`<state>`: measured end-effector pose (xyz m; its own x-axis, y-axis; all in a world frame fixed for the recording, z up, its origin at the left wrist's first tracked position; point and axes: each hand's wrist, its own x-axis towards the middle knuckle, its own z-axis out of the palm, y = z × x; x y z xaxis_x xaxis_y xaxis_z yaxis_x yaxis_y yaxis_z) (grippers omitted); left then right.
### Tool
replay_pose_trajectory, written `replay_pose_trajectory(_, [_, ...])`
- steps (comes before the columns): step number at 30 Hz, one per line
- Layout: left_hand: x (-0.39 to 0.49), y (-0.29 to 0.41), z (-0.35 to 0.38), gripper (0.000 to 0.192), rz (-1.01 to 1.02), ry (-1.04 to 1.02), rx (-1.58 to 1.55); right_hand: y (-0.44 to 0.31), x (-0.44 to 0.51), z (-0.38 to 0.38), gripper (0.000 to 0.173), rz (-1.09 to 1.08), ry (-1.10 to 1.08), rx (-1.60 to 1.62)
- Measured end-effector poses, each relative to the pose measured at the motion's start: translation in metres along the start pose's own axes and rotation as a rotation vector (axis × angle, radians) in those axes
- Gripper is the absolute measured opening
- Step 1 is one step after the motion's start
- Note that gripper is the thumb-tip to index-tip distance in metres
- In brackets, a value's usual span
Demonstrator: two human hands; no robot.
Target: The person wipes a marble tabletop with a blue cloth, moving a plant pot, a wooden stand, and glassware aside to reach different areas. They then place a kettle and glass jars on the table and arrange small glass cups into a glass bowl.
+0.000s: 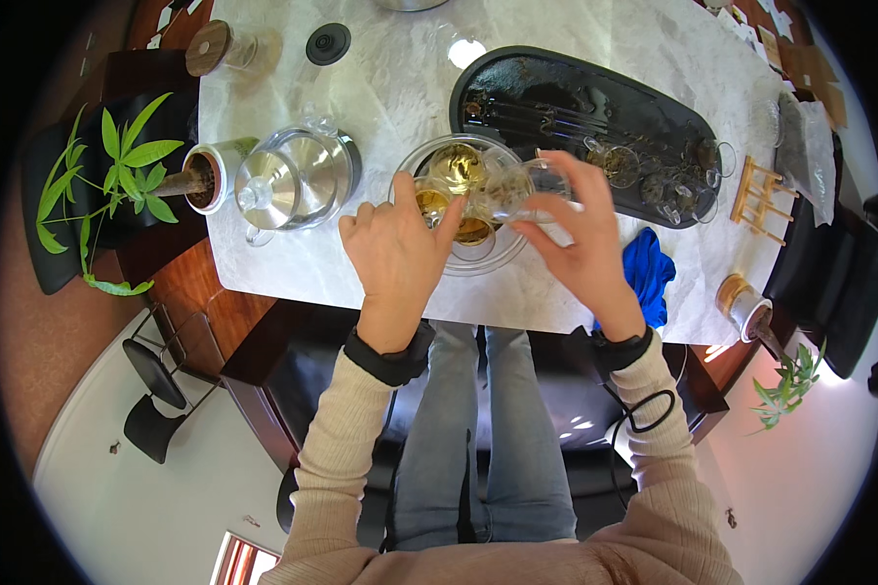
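In front of me a round clear dish [475,269] holds several small glass cups with golden liquid, one a glass cup [459,168] at the back. My left hand [402,245] is at the dish's left side, thumb and index finger at a cup of amber liquid [432,203]; whether they grip it is unclear. My right hand [585,234] holds a small clear glass vessel [545,186], blurred, over the dish's right side. A black oval tray [534,95] with wet tea leaves and glass cups lies behind and to the right.
A glass kettle with a steel lid [296,179] and a potted plant [208,179] stand left. Behind are a black round lid [328,44] and a wood-lidded jar [238,50]. At right lie a blue cloth [649,274], a small wooden rack [762,197] and another potted plant [746,311].
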<state>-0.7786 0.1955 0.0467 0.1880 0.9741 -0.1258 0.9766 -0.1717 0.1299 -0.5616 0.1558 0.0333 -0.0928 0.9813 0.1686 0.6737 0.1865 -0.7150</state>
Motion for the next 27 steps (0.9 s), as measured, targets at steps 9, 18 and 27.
replay_pose_trajectory(9, [0.005,0.002,-0.011,0.053,-0.155,-0.198,-0.213,0.063,0.017,-0.018,0.072,0.102,0.147,-0.182])
replay_pose_trajectory(18, [0.004,0.001,0.002,0.056,-0.133,-0.019,-0.059,0.102,0.031,0.025,0.067,0.016,-0.095,-0.411])
replay_pose_trajectory(27, [0.006,-0.015,-0.004,0.047,-0.012,-0.172,-0.139,0.032,0.022,0.000,0.043,-0.082,0.060,-0.284])
